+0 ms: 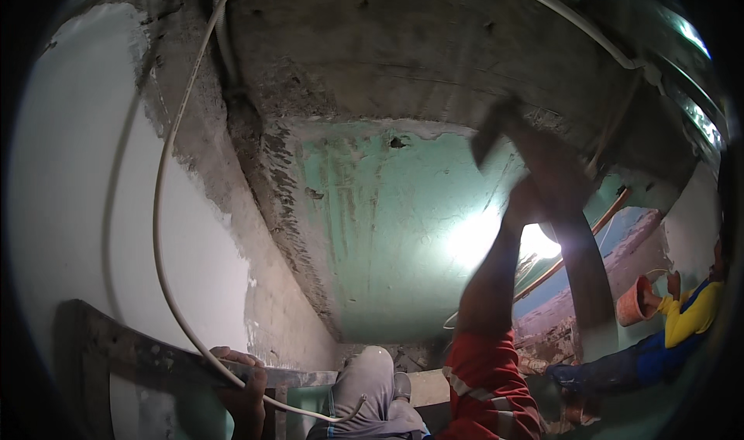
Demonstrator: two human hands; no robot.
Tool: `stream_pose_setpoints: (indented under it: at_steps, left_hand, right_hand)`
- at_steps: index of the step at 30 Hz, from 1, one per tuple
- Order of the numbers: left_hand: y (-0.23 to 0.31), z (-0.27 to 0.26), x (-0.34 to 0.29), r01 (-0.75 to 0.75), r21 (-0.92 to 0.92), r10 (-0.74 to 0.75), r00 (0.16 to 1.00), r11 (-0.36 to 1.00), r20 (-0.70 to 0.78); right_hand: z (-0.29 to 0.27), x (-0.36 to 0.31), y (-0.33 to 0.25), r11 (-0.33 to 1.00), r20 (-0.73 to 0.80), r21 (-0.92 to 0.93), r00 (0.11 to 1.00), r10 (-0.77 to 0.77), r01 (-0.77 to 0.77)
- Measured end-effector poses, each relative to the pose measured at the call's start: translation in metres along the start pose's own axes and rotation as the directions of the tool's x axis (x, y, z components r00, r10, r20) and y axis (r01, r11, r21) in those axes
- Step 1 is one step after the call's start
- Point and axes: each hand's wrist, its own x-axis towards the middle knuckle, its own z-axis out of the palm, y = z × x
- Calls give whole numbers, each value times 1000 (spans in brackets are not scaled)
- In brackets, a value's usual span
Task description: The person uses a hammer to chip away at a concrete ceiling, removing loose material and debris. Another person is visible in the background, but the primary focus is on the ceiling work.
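The bare right hand (pixel 528 196) is raised at the upper right, its forearm rising from a red sleeve with pale reflective bands (pixel 490 386). It meets a dark, motion-blurred object with an angular upper end (pixel 554 161), which stands in front of the rough grey concrete band (pixel 372 60) and the edge of the green-painted surface (pixel 395 231); the blur hides the fingers, so I cannot tell how tight the grip is or exactly what the object is. The bare left hand (pixel 249 393) is low on the left, fingers bent at a dark, stained rail (pixel 147 355), just where a thin, cream-coloured flexible hose (pixel 160 200) crosses; whether the fingers close on the rail, the hose or both, I cannot tell. The hose loops upward past the white-coated wall (pixel 70 169), and its other stretch ends over a knee in grey trousers (pixel 370 378). A glaring round lamp (pixel 542 241) shines beside the raised forearm, near a slim brown wooden pole (pixel 612 210). At the far right, a co-worker in yellow and blue (pixel 690 320) has an orange-red bucket (pixel 632 302) in front of them.
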Motion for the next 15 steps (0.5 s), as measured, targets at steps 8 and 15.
stream_pose_setpoints:
  at_steps: [8,15]
  left_hand:
    - [3,5,2,43,11,-43,999,999,8]
    - [-20,-21,4,119,-4,-118,989,993,94]
  right_hand:
    - [-20,-25,-13,852,-112,-306,905,410,-424]
    - [-72,-173,-156,30,-1,34,30,1000,-999]
